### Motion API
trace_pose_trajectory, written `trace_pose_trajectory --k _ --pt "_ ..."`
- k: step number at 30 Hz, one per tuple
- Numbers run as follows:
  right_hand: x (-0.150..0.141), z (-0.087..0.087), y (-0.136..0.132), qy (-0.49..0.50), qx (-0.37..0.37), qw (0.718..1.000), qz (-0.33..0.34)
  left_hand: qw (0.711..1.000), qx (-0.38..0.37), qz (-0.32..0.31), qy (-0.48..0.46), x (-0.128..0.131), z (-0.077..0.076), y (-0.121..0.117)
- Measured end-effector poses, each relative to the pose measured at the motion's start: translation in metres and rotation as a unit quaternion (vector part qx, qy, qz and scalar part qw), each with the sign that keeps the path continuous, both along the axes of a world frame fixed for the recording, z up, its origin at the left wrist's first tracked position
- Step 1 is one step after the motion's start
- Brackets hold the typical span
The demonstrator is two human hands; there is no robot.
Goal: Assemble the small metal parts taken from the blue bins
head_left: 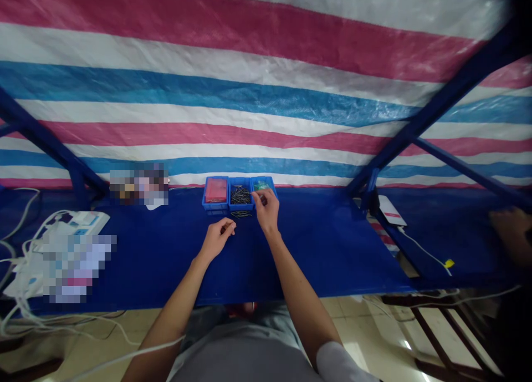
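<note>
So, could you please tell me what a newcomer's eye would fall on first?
Probably the big striped sheet, red, white and blue, filling the upper view. Next, near the middle, three small blue bins stand side by side on the blue table, with the left hand and right hand close by.

No txt, brand, no. or sign was legible. White slab (pixel 387 205) at approx 3 o'clock on the desk (pixel 324 238) had a reddish band (pixel 391 215), too small to read. Pixelated item (pixel 81 274) at approx 8 o'clock: lettering, if any, couldn't be made out. Pixelated pile (pixel 139 187), approx 9 o'clock, ditto.
</note>
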State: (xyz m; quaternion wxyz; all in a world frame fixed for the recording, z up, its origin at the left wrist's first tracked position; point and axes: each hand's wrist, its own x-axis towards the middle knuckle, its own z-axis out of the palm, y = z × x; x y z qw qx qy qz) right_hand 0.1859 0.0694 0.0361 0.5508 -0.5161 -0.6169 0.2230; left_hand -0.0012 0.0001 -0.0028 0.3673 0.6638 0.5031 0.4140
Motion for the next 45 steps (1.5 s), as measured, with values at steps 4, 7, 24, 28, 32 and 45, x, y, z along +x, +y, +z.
trace_pose_trajectory --k 4,7,24,28,32,45 --pt "-0.009 0.006 0.016 -0.101 0.000 0.995 0.005 1.000 -0.002 0.000 -0.022 0.000 0.000 0.001" --pt "-0.009 -0.008 0.011 -0.127 0.005 0.992 0.007 1.000 0.002 0.003 -0.028 0.001 0.001 0.000" --pt "-0.031 -0.049 -0.019 -0.304 -0.068 0.946 0.085 0.993 0.018 0.056 -0.104 -0.002 -0.004 0.005" --pt "-0.032 -0.048 -0.019 -0.330 -0.083 0.936 0.088 0.992 0.014 0.060 -0.109 -0.002 -0.005 0.005" --pt "-0.032 -0.045 -0.020 -0.338 -0.083 0.932 0.096 0.992 0.004 0.066 -0.103 -0.002 -0.007 0.006" --pt "-0.009 -0.045 -0.030 -0.009 -0.055 0.983 0.174 0.996 0.024 0.052 -0.074 -0.002 -0.003 0.003"
